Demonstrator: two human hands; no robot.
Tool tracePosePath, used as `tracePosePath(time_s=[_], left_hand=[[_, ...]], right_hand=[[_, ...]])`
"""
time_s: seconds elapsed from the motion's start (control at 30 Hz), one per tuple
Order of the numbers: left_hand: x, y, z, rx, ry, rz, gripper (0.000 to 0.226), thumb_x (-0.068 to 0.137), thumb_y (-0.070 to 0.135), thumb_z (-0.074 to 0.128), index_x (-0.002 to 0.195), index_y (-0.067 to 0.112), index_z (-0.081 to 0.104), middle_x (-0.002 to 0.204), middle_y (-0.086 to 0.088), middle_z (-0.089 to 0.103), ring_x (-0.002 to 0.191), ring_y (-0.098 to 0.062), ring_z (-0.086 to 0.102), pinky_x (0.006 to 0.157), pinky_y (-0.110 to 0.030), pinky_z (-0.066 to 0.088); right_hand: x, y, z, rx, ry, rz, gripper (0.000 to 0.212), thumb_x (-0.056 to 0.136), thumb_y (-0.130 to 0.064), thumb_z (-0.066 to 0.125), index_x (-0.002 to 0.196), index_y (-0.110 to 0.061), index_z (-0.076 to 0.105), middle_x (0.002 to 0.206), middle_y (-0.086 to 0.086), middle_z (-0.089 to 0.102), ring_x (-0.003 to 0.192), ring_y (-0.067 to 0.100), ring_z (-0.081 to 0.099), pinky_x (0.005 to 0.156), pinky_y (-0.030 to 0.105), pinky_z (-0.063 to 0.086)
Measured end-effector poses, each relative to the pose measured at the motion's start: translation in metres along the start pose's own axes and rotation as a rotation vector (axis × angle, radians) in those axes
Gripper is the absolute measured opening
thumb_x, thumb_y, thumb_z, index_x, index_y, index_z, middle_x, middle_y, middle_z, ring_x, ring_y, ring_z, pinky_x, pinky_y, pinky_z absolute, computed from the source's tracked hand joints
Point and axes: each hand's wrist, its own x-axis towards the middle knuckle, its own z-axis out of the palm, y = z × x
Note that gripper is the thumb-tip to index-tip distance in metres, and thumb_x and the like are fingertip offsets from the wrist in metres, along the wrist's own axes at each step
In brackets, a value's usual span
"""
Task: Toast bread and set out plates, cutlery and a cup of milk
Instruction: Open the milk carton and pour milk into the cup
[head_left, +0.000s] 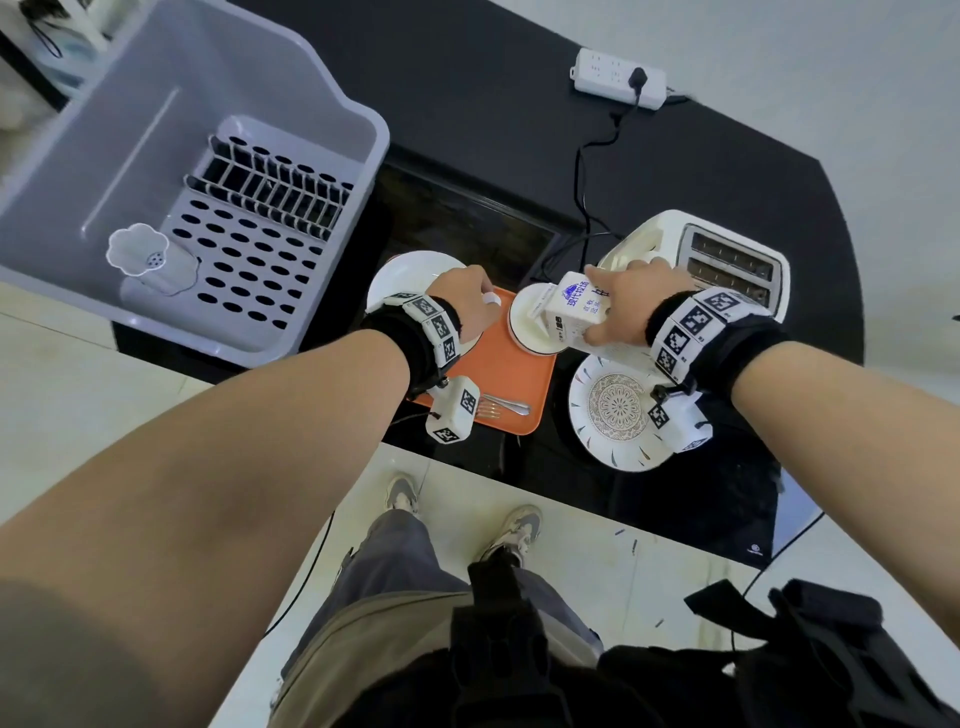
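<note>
My right hand (631, 306) grips a white milk carton (574, 312), tilted toward a white cup (524, 327) that stands on the orange tray (506, 376). My left hand (465, 306) is closed on a small white cap (491, 299) just left of the cup. A fork and a spoon (501, 406) lie at the tray's near edge. A plain white plate (400, 273) sits under my left wrist. A patterned plate (613, 410) lies right of the tray. The white toaster (722, 260) stands behind my right hand, and I cannot see into its slots.
A grey dish rack tub (208, 171) with a white flower-shaped cup (140, 252) fills the left of the black counter (493, 104). A white power strip (618, 78) with a black cord lies at the back. The counter's near edge is just below the plates.
</note>
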Motion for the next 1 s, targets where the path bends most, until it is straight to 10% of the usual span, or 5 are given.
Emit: tracePosePath(time_s=[0.27,0.5,1.0], left_hand=[[0.004,0.016,-0.007,0.022,-0.035,0.034,0.019,0.099,0.035,0.056,0.112,0.020,0.057,0.092,0.005,0.062,0.090,-0.019,0.058,0.075,-0.030,0.041],[0.001,0.036,-0.009,0.068,-0.023,0.047,0.022,0.097,0.035,0.054,0.111,0.020,0.060,0.100,0.002,0.066,0.092,-0.020,0.060,0.075,-0.030,0.044],[-0.024,0.084,-0.021,0.103,0.055,-0.009,0.023,0.097,0.036,0.057,0.111,0.019,0.064,0.105,0.004,0.068,0.097,-0.018,0.063,0.081,-0.028,0.046]], right_hand=[[-0.006,0.018,0.017,0.198,-0.040,0.051,0.096,0.077,-0.073,0.066,0.157,-0.036,0.028,0.131,0.007,0.063,0.121,0.034,0.058,0.099,0.049,0.049],[-0.009,0.039,0.051,0.475,-0.091,0.039,0.086,0.081,-0.060,0.075,0.149,-0.024,0.039,0.107,-0.002,0.067,0.079,0.017,0.063,0.077,0.038,0.057],[-0.012,0.079,0.089,0.924,-0.134,-0.098,0.065,0.095,-0.059,0.056,0.153,-0.032,0.044,0.134,0.003,0.063,0.115,0.026,0.061,0.097,0.043,0.050]])
